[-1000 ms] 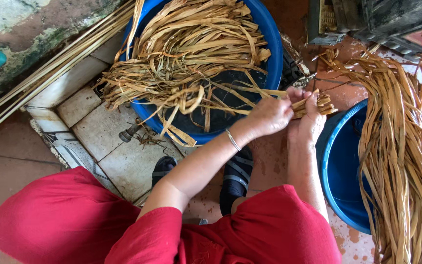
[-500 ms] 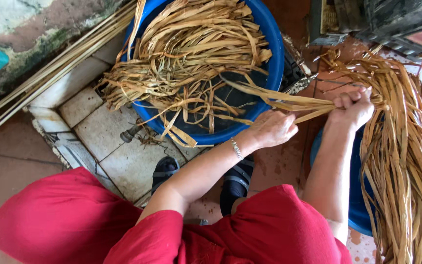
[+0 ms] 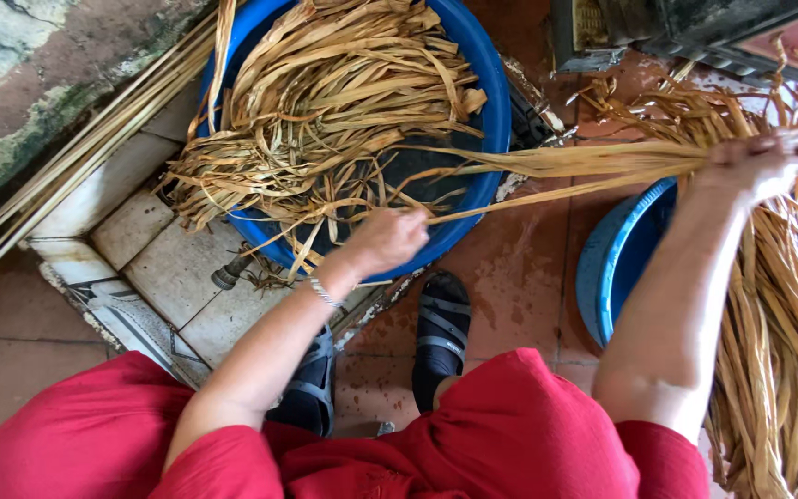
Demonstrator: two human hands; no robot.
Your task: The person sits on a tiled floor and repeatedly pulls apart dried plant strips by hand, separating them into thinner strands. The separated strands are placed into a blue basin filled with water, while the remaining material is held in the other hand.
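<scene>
A big blue tub (image 3: 494,111) ahead of me is heaped with dry tan fibre strips (image 3: 325,102). My right hand (image 3: 757,164) grips a bundle of these strips (image 3: 593,164) and holds it out over a second blue tub (image 3: 613,268) at the right, where long strips hang over the rim (image 3: 787,333). The bundle stretches back to the first tub. My left hand (image 3: 388,238) sits at the near rim of the first tub, fingers closed on the trailing strands.
My sandalled feet (image 3: 443,323) rest on wet red floor tiles between the tubs. Long thin canes (image 3: 76,157) lie along the mossy wall at the left. Pale tiles and a drain pipe (image 3: 228,274) lie left of the first tub. Dark metal gear stands top right.
My right hand has swung far to the right, drawing the bundle of strips out of the first tub over the second. My left hand stayed at the first tub's near rim.
</scene>
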